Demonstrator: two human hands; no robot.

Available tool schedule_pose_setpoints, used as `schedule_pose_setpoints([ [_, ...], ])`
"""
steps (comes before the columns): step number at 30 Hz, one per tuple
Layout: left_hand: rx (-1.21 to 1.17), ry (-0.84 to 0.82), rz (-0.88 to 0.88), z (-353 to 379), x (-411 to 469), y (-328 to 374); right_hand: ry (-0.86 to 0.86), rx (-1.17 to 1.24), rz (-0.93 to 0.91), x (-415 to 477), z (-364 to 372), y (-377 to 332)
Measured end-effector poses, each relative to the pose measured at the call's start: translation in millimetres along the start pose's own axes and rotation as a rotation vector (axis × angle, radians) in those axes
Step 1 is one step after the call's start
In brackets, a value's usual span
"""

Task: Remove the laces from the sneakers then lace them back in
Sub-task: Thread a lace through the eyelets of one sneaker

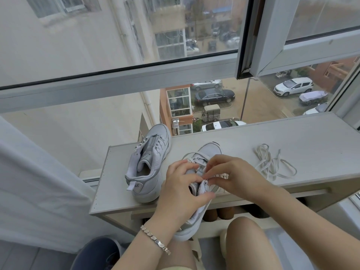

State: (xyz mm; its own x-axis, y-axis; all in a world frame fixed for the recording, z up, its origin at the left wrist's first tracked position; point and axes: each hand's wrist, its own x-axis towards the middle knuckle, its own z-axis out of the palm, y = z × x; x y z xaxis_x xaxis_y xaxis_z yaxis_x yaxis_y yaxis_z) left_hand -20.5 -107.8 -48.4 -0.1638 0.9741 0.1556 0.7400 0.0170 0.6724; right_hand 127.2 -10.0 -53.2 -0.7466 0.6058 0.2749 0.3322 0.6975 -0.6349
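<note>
Two pale grey sneakers are on a white shelf top (303, 141) by the window. The left sneaker (150, 160) stands unlaced, toe toward the glass. The right sneaker (208, 152) is tilted with its heel off the shelf's front edge, over my knee. My left hand (181, 191) grips it around the tongue and collar. My right hand (231, 174) pinches its white lace (191, 155) near the upper eyelets; part of the lace still runs through the lower eyelets. A loose white lace (272, 164) lies in a heap on the shelf to the right.
The window glass rises right behind the shelf, with an opened sash (272, 55) at upper right. A white curtain (29, 182) hangs on the left. Brown shoes (218, 212) sit under the shelf top. A dark blue bin (93, 254) stands at my lower left.
</note>
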Motion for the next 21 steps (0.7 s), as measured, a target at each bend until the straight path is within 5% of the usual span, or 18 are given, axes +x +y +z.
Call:
schedule_pose_setpoints([
  [10,0.055,0.061,-0.098,4,8,4,0.521,-0.057,-0.106,-8,17,-7],
  [15,0.101,0.155,-0.206,8,21,7,0.648,0.766,-0.049,-15,-30,-57],
  [17,0.136,0.166,-0.226,10,24,8,0.748,0.894,-0.063,-21,-56,-64],
  [19,0.131,0.186,-0.238,11,26,7,0.769,0.813,-0.016,-24,-79,-64],
  [21,0.12,0.198,-0.234,11,26,5,0.63,0.445,0.184,-21,-89,-50],
])
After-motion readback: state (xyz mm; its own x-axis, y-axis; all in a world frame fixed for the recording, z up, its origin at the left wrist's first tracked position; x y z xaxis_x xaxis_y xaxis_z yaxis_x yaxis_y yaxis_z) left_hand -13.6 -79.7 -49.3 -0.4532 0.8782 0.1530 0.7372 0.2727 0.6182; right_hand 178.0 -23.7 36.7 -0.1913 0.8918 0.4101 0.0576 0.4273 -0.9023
